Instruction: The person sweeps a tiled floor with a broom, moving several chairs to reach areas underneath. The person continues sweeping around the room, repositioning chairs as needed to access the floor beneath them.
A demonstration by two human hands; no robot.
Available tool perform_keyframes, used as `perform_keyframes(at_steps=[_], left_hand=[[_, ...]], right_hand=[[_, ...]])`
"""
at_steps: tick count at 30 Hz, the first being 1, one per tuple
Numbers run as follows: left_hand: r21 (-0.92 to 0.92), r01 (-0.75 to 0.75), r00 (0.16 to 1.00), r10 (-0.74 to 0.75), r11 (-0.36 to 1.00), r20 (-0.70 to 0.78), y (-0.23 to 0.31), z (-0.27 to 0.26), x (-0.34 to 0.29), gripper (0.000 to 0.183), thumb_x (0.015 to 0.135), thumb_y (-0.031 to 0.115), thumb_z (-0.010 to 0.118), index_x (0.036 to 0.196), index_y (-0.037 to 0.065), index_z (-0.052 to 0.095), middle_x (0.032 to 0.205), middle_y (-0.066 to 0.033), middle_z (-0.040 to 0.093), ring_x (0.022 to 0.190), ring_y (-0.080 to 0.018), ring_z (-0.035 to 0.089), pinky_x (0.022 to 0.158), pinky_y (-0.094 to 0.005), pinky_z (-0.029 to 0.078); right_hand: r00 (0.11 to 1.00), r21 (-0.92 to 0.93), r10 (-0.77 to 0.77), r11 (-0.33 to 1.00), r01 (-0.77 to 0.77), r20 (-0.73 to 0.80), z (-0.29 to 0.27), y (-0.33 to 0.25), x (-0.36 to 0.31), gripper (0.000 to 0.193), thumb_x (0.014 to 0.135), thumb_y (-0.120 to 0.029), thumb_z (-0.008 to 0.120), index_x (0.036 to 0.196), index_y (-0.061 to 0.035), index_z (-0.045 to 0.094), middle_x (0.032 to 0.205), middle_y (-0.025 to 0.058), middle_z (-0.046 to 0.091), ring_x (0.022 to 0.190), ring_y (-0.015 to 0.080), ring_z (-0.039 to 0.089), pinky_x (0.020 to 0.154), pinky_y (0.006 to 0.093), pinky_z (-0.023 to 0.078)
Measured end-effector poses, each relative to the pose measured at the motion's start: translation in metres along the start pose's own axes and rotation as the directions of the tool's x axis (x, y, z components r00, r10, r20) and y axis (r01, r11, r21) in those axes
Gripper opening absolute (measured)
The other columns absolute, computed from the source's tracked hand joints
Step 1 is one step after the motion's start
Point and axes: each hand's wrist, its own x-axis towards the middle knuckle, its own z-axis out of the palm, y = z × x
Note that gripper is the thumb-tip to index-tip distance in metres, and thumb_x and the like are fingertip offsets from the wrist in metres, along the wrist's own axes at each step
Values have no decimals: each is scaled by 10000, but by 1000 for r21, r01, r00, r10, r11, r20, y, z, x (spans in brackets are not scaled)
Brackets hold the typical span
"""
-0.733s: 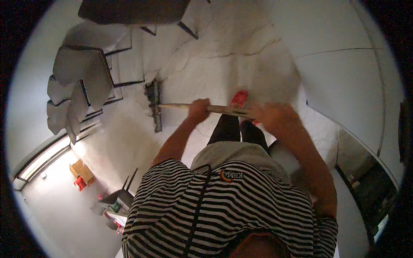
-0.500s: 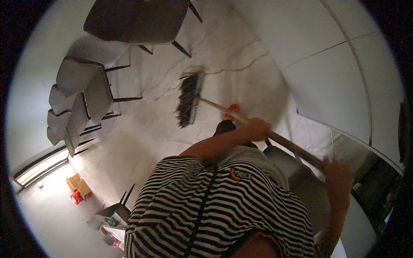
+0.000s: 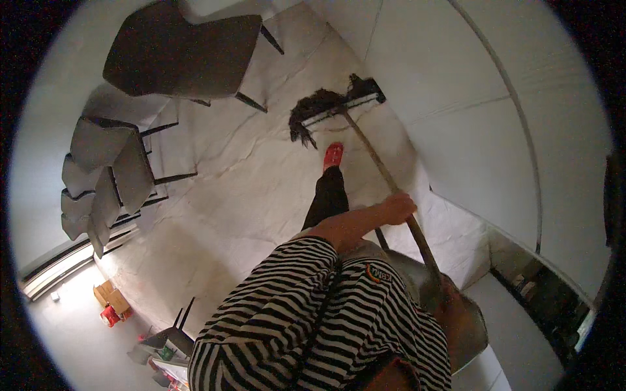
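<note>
A wide flat mop [image 3: 326,107] with a shaggy black fringe lies on the pale veined floor ahead of me, beside the white panels. Its long wooden handle runs back toward my body at a slant. My left hand [image 3: 396,208] is closed around the middle of the handle. Lower down, near the handle's top end, my right hand [image 3: 448,296] is closed on it, somewhat blurred and dim. My foot in a red shoe [image 3: 333,155] stands just behind the mop head, below a dark trouser leg.
Grey chairs [image 3: 134,163] with thin black legs line the left side. A dark chair [image 3: 182,55] stands at the far left. White panels [image 3: 469,130] rise on the right. Cardboard boxes [image 3: 117,301] and a red item sit at lower left. A grey seat [image 3: 469,335] is close behind my right hand.
The mop head has swung from the left to farther ahead and right, turning crosswise near the panels. My right hand has drawn in toward my body. The red shoe now shows fully.
</note>
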Motion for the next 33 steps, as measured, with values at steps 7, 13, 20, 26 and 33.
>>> perform_keyframes(at_steps=[7, 13, 20, 26, 33], left_hand=[[107, 172, 984, -166, 979, -61, -197, -141, 39, 122, 671, 166, 665, 770, 118, 611, 744, -87, 593, 788, -282, 595, 747, -414, 454], [122, 279, 933, -239, 953, -268, -369, -227, 72, 131, 670, 158, 674, 773, 102, 616, 758, -110, 604, 792, -301, 603, 730, -421, 457], [105, 387, 903, -354, 916, -242, -389, -260, 95, 140, 659, 152, 693, 751, 86, 610, 772, -111, 607, 797, -313, 598, 750, -406, 468], [-77, 376, 823, -371, 923, -430, -301, -231, 62, 99, 689, 138, 677, 745, 91, 610, 775, -101, 599, 783, -303, 575, 769, -410, 463], [-184, 509, 742, -537, 841, -402, -169, -195, 19, 177, 661, 181, 694, 769, 94, 586, 800, -107, 604, 838, -304, 584, 758, -426, 448]], right_hand=[[986, 132, -126, 981, 140, -110, -105, -114, 155, 436, 860, -272, 587, 1254, -118, 479, 833, 139, 588, 659, 321, 604, 602, 460, 482], [791, -205, -430, 903, 378, -434, -196, -210, 301, 403, 865, -307, 597, 1205, -107, 514, 701, 71, 545, 468, 200, 555, 408, 336, 445], [817, -347, -500, 849, 398, -288, -258, -215, 332, 404, 874, -299, 575, 1227, -115, 503, 714, 84, 570, 510, 206, 576, 443, 323, 463], [830, -350, -524, 827, 440, -194, -255, -177, 265, 508, 777, -187, 690, 1240, -121, 492, 742, 109, 606, 549, 250, 598, 489, 361, 476], [710, -546, -697, 636, 545, -104, -263, -119, 180, 430, 760, -109, 680, 1163, -103, 532, 689, 118, 588, 545, 260, 582, 475, 373, 446]])
